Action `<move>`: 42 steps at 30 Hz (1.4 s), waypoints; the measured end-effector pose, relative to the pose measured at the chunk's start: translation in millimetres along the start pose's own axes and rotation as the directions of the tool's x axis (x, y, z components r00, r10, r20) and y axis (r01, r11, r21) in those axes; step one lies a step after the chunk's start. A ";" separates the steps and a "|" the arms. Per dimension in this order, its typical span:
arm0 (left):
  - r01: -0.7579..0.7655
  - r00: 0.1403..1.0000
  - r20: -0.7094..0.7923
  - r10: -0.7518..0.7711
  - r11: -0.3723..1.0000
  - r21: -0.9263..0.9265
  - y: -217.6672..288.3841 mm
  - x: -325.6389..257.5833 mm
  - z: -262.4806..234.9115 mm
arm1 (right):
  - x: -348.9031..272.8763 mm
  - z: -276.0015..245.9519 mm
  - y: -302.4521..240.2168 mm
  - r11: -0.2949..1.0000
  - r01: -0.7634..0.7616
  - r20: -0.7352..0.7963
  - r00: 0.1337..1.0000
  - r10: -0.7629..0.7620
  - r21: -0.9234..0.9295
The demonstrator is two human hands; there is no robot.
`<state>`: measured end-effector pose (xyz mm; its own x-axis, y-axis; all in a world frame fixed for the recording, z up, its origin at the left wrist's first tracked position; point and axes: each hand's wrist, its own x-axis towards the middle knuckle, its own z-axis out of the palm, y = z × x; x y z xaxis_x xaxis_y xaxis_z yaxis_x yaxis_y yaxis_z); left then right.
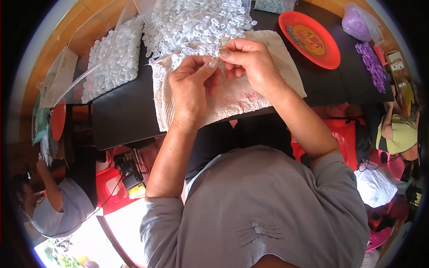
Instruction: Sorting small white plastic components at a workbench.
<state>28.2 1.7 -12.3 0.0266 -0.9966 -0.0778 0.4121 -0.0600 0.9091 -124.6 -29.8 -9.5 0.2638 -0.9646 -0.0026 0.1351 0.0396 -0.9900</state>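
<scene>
Above a cream towel (pixel 241 105), my left hand (pixel 190 87) and my right hand (pixel 254 64) meet fingertip to fingertip. Both are closed in a pinch. Between the right thumb and forefinger shows a bit of a small white plastic piece (pixel 217 53). Whatever the left thumb and fingers grip is too small and covered to make out. Just beyond my hands, a big heap of small white oval plastic pieces (pixel 196 22), some with holes, spills onto the towel's far edge.
At the left, a clear plastic box (pixel 73 91) stands by more white pieces (pixel 114 58). On the black table (pixel 120 120), a red oval tray (pixel 328 53) and purple cords (pixel 371 67) lie right, near a purple-filled bag (pixel 355 24). Other people (pixel 67 205) sit at both sides.
</scene>
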 end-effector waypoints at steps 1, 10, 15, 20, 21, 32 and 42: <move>0.008 1.000 -0.011 -0.008 1.000 -0.001 0.2 0.1 -0.4 | -0.1 0.3 0.1 1.000 0.001 0.001 1.000 -0.001 0.001; -0.019 1.000 -0.013 0.019 1.000 0.005 -3.1 4.1 -6.4 | 2.0 0.9 -1.1 0.994 0.041 0.111 0.993 -0.030 -0.097; 0.018 1.000 -0.022 -0.018 0.999 -0.042 0.3 1.5 -1.6 | 1.8 -1.1 0.7 0.999 -0.013 0.043 0.999 0.015 -0.040; 0.018 0.999 -0.030 -0.021 0.995 -0.095 2.3 0.6 -5.7 | -0.7 1.2 -4.7 0.998 -0.017 0.033 0.999 0.019 -0.065; -0.053 0.995 -0.085 0.048 0.996 -0.069 2.4 0.7 -6.2 | -1.0 0.8 -5.1 0.997 -0.017 0.028 0.999 0.020 -0.078; -0.272 0.934 -0.263 0.243 0.959 -0.080 3.3 -0.5 -13.1 | -5.6 12.7 11.4 0.135 0.509 0.422 0.813 -0.402 -0.850; -0.218 0.957 -0.228 0.182 0.965 -0.145 2.1 2.7 -16.8 | 2.4 12.1 13.5 0.054 0.583 0.535 0.775 -0.335 -0.811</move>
<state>44.5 -0.2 -17.5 0.3081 -0.9513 -0.0024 0.5243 0.1677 0.8348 -110.6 -28.3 -21.2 0.6702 -0.6216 0.4055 -0.6132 -0.7716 -0.1692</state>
